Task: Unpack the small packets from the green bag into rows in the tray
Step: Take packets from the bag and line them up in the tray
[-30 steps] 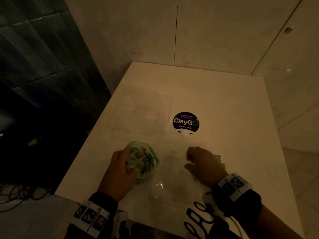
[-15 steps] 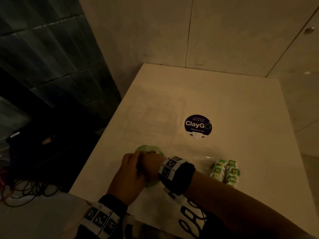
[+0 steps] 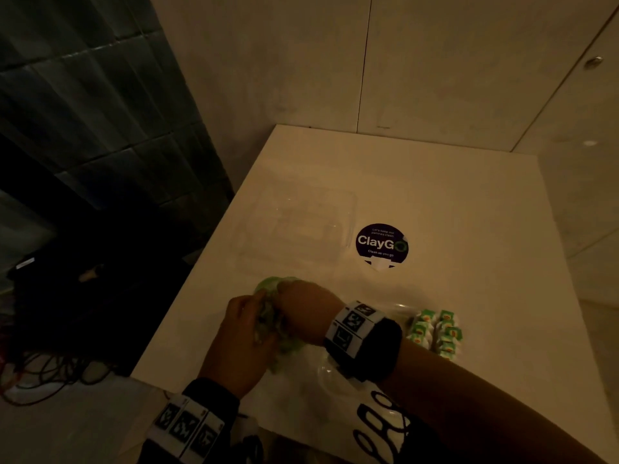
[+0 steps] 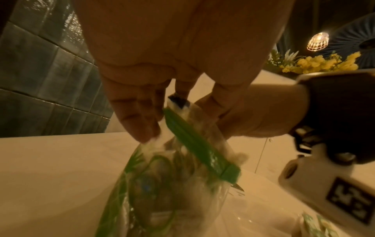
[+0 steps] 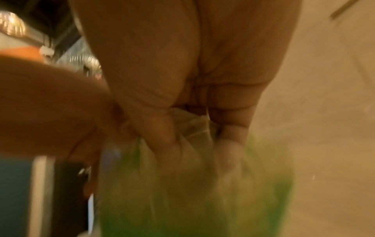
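Observation:
The green bag (image 3: 268, 285) sits near the table's front left, mostly hidden behind both hands. My left hand (image 3: 246, 324) grips its crumpled mouth; in the left wrist view the fingers (image 4: 142, 128) pinch the plastic beside the bag's green strip (image 4: 194, 144). My right hand (image 3: 294, 303) reaches across into the bag's mouth. In the blurred right wrist view, thumb and fingers pinch a pale small packet (image 5: 195, 126) above the green bag (image 5: 202, 200). Two short rows of green-and-white packets (image 3: 435, 333) lie in the clear tray (image 3: 398, 308) on the right.
A second clear plastic container (image 3: 294, 229) lies further back on the white table (image 3: 469, 229), left of a round dark "ClayGo" sticker (image 3: 382, 244). The table's left edge drops to a dark floor with cables (image 3: 50, 373). Walls stand behind and to the right.
My right hand left the tray, crossed to the left and went into the bag's mouth, uncovering the packet rows. The left hand stays on the bag. The head view shifted slightly.

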The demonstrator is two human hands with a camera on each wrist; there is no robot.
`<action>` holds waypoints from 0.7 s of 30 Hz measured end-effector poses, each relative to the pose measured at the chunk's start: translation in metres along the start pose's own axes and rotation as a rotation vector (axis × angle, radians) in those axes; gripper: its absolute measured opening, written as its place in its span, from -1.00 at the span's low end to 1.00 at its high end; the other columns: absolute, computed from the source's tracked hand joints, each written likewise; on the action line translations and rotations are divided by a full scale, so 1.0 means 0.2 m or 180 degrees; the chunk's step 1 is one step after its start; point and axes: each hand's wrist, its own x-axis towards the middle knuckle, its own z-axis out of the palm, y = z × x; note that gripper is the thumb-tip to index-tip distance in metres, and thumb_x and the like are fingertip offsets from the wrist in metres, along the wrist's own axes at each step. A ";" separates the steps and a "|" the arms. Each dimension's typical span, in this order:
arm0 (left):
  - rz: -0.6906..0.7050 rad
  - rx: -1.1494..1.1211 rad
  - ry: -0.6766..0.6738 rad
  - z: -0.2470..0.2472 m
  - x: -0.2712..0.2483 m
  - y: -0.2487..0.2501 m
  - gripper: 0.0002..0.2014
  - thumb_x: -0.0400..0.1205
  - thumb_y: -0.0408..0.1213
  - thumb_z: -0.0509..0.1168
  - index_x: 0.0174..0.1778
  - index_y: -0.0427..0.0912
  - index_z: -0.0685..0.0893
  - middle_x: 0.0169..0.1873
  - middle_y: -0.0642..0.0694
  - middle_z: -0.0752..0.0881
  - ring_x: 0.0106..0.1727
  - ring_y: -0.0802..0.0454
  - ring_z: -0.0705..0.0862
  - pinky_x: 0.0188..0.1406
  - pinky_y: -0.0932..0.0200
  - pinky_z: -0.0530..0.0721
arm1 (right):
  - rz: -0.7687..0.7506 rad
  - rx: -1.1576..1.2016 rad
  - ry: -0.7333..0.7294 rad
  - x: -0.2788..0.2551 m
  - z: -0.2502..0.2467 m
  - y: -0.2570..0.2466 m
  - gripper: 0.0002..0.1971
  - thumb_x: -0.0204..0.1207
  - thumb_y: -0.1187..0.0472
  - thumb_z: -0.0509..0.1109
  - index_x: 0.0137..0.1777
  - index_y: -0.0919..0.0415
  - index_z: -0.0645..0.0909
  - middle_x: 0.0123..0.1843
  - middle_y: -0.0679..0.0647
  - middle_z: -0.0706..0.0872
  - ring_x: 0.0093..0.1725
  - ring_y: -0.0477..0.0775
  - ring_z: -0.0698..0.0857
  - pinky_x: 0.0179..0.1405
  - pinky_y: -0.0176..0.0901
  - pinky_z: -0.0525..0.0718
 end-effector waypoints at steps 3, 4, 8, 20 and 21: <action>0.0118 0.0217 0.0360 0.00 -0.01 0.02 -0.45 0.56 0.01 0.32 0.49 0.08 0.41 0.50 -0.06 0.27 0.47 -0.03 0.25 0.35 0.24 0.33 | 0.0242 0.0226 0.0257 -0.11 -0.10 0.04 -0.69 0.52 0.15 0.37 0.22 0.26 0.60 0.15 0.18 0.56 0.08 0.21 0.63 0.01 -0.02 0.62; 0.0235 0.0192 0.0510 0.00 -0.02 0.04 -0.48 0.56 0.02 0.31 0.45 0.08 0.45 0.51 -0.06 0.27 0.49 0.00 0.20 0.35 0.30 0.26 | 0.0292 0.0341 0.0362 -0.15 -0.12 0.06 -0.69 0.51 0.15 0.39 0.20 0.25 0.60 0.13 0.16 0.56 0.07 0.19 0.63 0.01 -0.03 0.62; 0.0636 -0.0903 0.0803 -0.02 -0.01 0.19 -0.58 0.57 0.08 0.31 0.35 0.13 0.52 0.45 0.05 0.38 0.43 0.32 0.35 0.26 0.64 0.33 | 0.0420 0.0919 0.0667 -0.33 -0.24 0.12 -0.70 0.44 0.09 0.49 0.13 0.18 0.66 0.05 0.10 0.62 0.01 0.12 0.63 -0.01 -0.09 0.61; -0.1007 -0.5744 -0.1833 0.24 -0.03 0.53 -0.23 0.12 -0.01 0.68 0.28 -0.07 0.69 0.29 -0.27 0.67 0.23 -0.31 0.69 -0.04 -0.29 0.71 | 0.0514 0.1373 0.0840 -0.62 -0.23 0.21 -0.68 0.45 0.15 0.45 0.21 -0.06 0.60 0.06 -0.08 0.56 -0.04 -0.08 0.61 0.03 -0.14 0.68; -0.1042 -0.5974 -0.1826 0.26 -0.04 0.54 -0.22 0.16 -0.01 0.67 0.32 -0.11 0.66 0.29 -0.30 0.66 0.23 -0.33 0.68 -0.03 -0.28 0.71 | 0.0512 0.1217 0.0903 -0.64 -0.21 0.22 -0.67 0.46 0.13 0.43 0.23 -0.08 0.59 0.06 -0.09 0.53 -0.04 -0.08 0.58 0.02 -0.18 0.66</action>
